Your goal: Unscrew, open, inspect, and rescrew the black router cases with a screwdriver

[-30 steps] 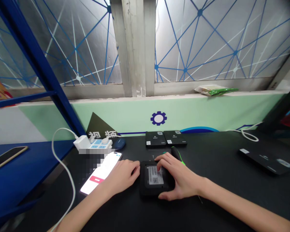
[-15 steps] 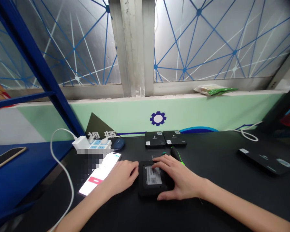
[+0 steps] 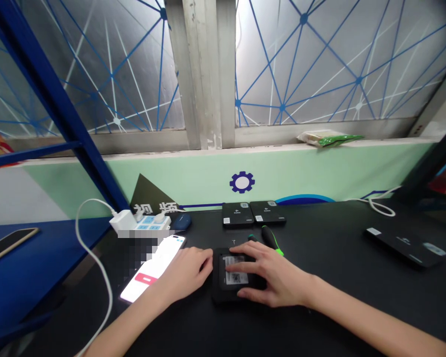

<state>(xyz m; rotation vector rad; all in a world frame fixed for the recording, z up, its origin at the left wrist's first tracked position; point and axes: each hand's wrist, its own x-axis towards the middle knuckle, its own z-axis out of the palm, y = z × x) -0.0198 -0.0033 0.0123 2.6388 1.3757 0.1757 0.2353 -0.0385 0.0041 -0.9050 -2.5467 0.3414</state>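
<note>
A flat black electronic device with a printed white label and code lies on the black table. My right hand is over it, fingers spread, with fingertips on or just above the label and the thumb near the front edge. At the device's left side rests my left hand, its fingers curled in a loose fist, nothing visible in it. A screwdriver with a black and green handle lies just behind my right hand. Beside it, part of another dark green handle shows.
Two black boxes stand against the wall, and another flat black device lies at right. Left of my left hand are a lit phone, a power strip, a dark blue mouse-like object and a white cable.
My right hand has shifted slightly left across the device, its fingers spreading further over the label. More of the screwdriver handle shows. My left hand stays in place.
</note>
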